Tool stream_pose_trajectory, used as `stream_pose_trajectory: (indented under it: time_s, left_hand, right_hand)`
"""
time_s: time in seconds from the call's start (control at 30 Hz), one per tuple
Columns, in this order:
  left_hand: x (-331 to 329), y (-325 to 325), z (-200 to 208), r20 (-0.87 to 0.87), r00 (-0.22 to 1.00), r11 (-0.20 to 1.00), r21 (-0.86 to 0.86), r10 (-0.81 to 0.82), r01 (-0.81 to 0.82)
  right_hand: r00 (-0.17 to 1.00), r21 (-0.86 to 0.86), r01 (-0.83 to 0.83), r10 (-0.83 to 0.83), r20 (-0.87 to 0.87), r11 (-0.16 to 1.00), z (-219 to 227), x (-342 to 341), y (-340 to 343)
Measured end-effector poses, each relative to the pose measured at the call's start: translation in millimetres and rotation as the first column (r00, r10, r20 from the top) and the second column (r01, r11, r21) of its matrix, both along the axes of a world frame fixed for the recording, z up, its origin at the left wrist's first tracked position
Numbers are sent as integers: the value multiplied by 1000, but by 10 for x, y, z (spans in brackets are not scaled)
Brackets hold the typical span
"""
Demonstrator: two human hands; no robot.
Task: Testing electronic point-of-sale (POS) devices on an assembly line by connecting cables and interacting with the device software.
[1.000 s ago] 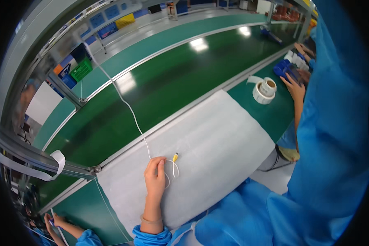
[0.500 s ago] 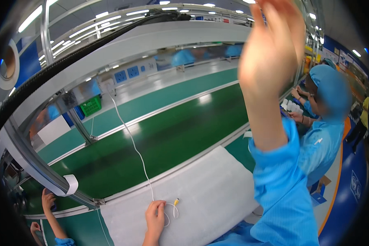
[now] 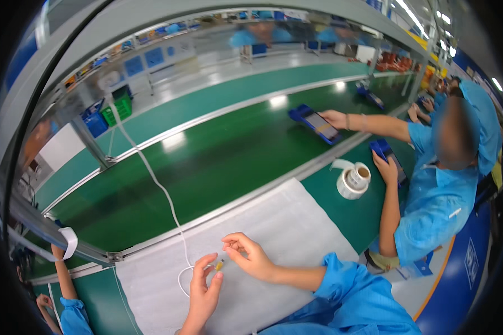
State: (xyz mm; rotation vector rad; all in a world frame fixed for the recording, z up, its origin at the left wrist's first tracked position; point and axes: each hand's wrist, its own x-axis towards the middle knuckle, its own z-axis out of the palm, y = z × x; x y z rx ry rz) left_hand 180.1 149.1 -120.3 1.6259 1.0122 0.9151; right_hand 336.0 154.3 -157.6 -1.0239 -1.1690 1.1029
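Observation:
A thin white cable [image 3: 163, 188] hangs from the overhead frame and runs down to the white sheet, making a small loop beside my left hand [image 3: 202, 291]. That hand is closed loosely on the cable close to its yellow-tipped plug [image 3: 219, 265], which sticks out by the fingertips. My right hand [image 3: 252, 260] hovers just right of the plug, fingers bent and apart, with nothing visible in it. Beneath both hands lies the white sheet [image 3: 296, 234].
Beyond the sheet runs a green conveyor [image 3: 229, 170]. A label roll [image 3: 352, 181] stands on the green bench. At right, a co-worker in blue [image 3: 447, 206] holds a blue handheld device [image 3: 317, 124] over the conveyor and another device nearer. Another person's arm [image 3: 66, 279] reaches in at left.
My right hand has come down from high in front of me to beside the plug. The co-worker at right now reaches over the conveyor with a device. My view has shifted.

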Motion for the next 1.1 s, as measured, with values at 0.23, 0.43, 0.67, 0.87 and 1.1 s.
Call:
stream_pose_trajectory:
  time_s: [0.23, 0.43, 0.67, 0.87, 1.1]
  left_hand:
    - [106, 48, -381, -126, 985, 948, 309, 117, -73]
    - [10, 4, -377, -68, 991, 956, 279, 117, -93]
    - [-68, 34, -327, -60, 983, 913, 384, 171, -136]
    - [-291, 117, -111, -502, 857, 976, 218, 121, -10]
    - [-335, 140, -187, -498, 862, 984, 81, -97, 157]
  right_hand:
    - [992, 16, -51, 49, 116, 999, -53, 163, 34]
    - [930, 105, -161, 115, 350, 981, -78, 151, -74]
    - [990, 74, -38, 28, 140, 997, -145, 56, 14]
    - [930, 28, -228, 210, 303, 973, -184, 130, 84]
    - [817, -80, -279, 281, 503, 957, -170, 104, 22]
